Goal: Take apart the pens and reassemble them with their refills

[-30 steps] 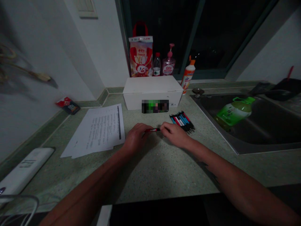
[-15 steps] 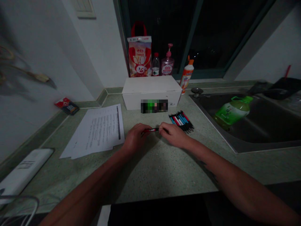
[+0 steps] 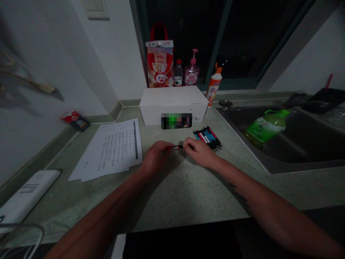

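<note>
Between my two hands is a red and black pen (image 3: 175,147), held roughly level just over the counter. My left hand (image 3: 157,154) is closed round its red end. At the black end, the fingers of my right hand (image 3: 196,149) are pinched on the pen; their tips hide the end itself. Close behind my right hand lies a row of pens (image 3: 207,137) side by side, in blue, red, white and black.
A white box (image 3: 172,97) stands behind my hands, with a phone-like dark object (image 3: 176,121), partly blurred, before it. Printed sheets (image 3: 113,151) lie left, near a white power strip-like block (image 3: 31,194). Right is a sink (image 3: 269,158) holding a green bottle (image 3: 266,126).
My right hand has shifted very slightly to the right at the pen's black end. My left hand stays on the red end.
</note>
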A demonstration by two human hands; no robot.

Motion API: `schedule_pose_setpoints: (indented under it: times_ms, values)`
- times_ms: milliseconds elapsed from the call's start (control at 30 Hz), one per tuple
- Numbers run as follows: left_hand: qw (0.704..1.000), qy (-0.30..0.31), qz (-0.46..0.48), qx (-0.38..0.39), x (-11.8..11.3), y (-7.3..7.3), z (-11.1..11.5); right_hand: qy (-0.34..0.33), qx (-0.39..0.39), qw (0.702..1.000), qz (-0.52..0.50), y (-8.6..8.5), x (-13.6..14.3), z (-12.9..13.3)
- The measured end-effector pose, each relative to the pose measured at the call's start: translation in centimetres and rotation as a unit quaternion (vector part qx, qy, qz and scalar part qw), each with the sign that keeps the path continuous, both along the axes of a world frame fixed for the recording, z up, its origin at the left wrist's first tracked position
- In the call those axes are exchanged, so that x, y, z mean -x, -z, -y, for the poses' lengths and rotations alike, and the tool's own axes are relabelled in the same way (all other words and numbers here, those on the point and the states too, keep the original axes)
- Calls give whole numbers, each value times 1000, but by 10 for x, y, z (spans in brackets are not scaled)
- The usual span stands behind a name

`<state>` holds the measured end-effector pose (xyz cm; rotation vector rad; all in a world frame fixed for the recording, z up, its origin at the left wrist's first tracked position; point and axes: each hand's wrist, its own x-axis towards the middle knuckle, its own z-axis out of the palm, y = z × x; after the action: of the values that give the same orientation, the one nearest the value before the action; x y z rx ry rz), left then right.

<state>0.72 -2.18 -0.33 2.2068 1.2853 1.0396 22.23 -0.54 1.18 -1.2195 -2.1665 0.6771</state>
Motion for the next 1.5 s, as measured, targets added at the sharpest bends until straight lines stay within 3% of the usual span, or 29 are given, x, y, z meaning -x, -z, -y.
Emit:
schedule_pose_setpoints:
  times_ms: [333,867,1000,1133,1500]
  values:
    - [1000,-4,-8,0,1,-1,1,-24,24,999,-18,2,0,0]
    - [999,-21,4,-29,3,-4,2,0,220,959,-177,4,4,-3]
    - [999,-37,35,6,1,3,1,10,207,953,-220,7,5,-4]
    - [996,-11,73,51,-2,8,3,-20,175,959,-223,12,6,-2]
    - [991,47,97,79,0,-8,10,-53,76,988,-125,22,9,2]
